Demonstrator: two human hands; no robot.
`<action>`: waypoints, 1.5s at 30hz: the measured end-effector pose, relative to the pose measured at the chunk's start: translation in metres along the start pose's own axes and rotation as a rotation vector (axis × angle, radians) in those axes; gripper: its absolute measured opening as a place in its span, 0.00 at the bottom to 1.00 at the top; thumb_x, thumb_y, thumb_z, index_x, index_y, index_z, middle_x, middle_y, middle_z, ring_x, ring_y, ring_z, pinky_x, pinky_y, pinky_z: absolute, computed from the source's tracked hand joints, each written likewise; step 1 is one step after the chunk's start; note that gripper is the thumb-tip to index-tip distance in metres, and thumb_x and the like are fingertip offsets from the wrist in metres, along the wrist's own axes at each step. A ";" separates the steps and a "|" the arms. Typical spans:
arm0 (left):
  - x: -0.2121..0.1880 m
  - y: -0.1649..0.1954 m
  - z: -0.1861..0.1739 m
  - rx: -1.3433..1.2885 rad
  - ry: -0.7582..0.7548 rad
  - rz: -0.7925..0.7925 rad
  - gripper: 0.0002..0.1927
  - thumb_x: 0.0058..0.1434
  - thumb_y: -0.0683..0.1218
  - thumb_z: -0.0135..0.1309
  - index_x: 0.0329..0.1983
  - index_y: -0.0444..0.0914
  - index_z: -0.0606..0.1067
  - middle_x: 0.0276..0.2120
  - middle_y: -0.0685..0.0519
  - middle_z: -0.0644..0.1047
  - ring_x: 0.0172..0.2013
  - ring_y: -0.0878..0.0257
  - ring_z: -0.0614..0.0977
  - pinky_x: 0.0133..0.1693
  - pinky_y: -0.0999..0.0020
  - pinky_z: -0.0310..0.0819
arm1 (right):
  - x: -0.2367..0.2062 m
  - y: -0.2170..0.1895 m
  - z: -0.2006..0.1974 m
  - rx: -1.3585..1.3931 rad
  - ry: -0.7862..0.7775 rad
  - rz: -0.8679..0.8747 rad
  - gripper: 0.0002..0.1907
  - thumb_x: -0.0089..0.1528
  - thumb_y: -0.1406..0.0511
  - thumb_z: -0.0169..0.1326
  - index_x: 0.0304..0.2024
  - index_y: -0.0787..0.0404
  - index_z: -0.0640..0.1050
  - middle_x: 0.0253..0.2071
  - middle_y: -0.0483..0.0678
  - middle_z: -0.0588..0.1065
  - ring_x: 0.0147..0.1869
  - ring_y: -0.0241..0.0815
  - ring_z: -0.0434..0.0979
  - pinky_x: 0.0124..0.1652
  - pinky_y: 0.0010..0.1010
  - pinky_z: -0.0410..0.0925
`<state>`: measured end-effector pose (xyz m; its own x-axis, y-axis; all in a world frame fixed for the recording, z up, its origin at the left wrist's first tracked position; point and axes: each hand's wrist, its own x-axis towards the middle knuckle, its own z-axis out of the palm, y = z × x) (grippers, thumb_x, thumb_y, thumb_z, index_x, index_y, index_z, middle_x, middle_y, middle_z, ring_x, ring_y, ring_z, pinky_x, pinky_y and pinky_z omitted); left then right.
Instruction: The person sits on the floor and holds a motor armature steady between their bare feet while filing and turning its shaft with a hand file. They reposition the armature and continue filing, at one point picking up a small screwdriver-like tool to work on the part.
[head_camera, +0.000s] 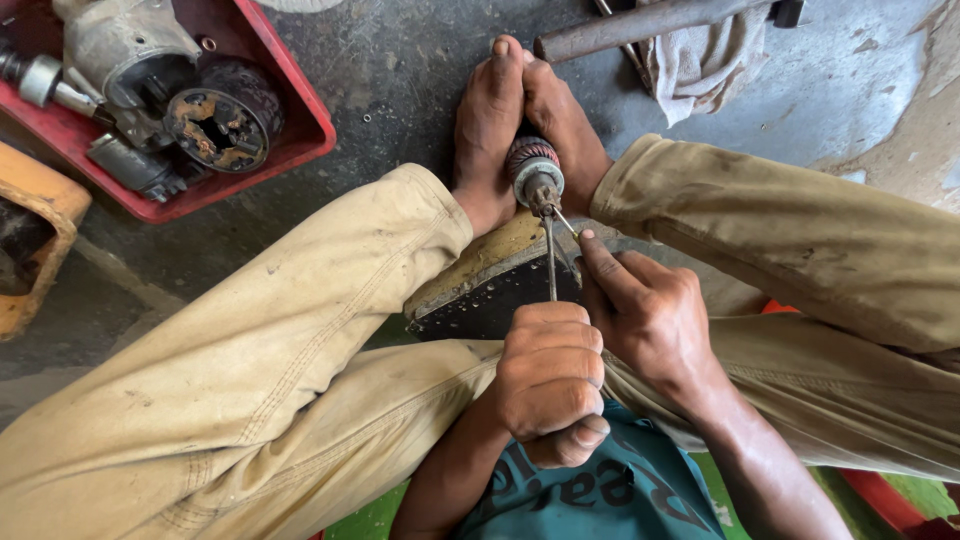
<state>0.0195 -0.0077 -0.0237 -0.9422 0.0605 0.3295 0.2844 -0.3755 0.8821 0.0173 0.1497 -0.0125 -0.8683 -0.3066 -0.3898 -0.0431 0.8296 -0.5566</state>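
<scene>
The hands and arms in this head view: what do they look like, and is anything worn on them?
Both the left hand and the right hand are bare: no gloves, rings or watch show. The forearms are uncovered too, with no sleeves reaching them. The hands look smudged with workshop grime. Nearby clothing is tan trousers and a teal printed shirt.

A small round motor part (533, 168) with thin copper-coloured stripes around it and a short metal stub at its near end sits squeezed between two bare feet, with the stub pointing toward the person. A thin metal screwdriver (550, 262) stands almost straight up and down in the picture, its tip touching the stub and its handle hidden inside the closed left hand (550, 378). A tiny metal pin (566, 222), maybe a nail, leans against the stub too, under the fingertip of the right hand (645, 312).
</scene>
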 end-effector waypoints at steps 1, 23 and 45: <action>0.000 0.000 0.000 -0.004 -0.006 -0.002 0.18 0.66 0.44 0.48 0.20 0.37 0.63 0.18 0.53 0.63 0.18 0.58 0.66 0.24 0.61 0.55 | -0.001 0.001 0.001 -0.002 0.007 -0.004 0.21 0.59 0.71 0.63 0.56 0.62 0.80 0.23 0.50 0.68 0.21 0.50 0.68 0.23 0.43 0.62; -0.007 0.000 -0.004 0.047 -0.024 -0.018 0.16 0.66 0.45 0.48 0.22 0.38 0.63 0.19 0.52 0.66 0.19 0.55 0.67 0.26 0.58 0.56 | 0.015 0.009 -0.002 0.066 -0.008 0.010 0.17 0.59 0.68 0.61 0.52 0.60 0.81 0.29 0.54 0.75 0.30 0.57 0.77 0.30 0.44 0.69; -0.014 -0.032 0.021 0.253 0.176 -0.052 0.20 0.71 0.53 0.44 0.27 0.35 0.67 0.24 0.51 0.71 0.27 0.59 0.72 0.37 0.63 0.67 | 0.008 0.050 0.007 0.270 0.251 0.086 0.18 0.55 0.65 0.58 0.48 0.64 0.80 0.40 0.62 0.79 0.44 0.64 0.80 0.43 0.46 0.72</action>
<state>0.0275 0.0226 -0.0497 -0.9665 -0.0957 0.2383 0.2497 -0.1328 0.9592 0.0120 0.1857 -0.0488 -0.9587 -0.0895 -0.2701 0.1379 0.6841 -0.7162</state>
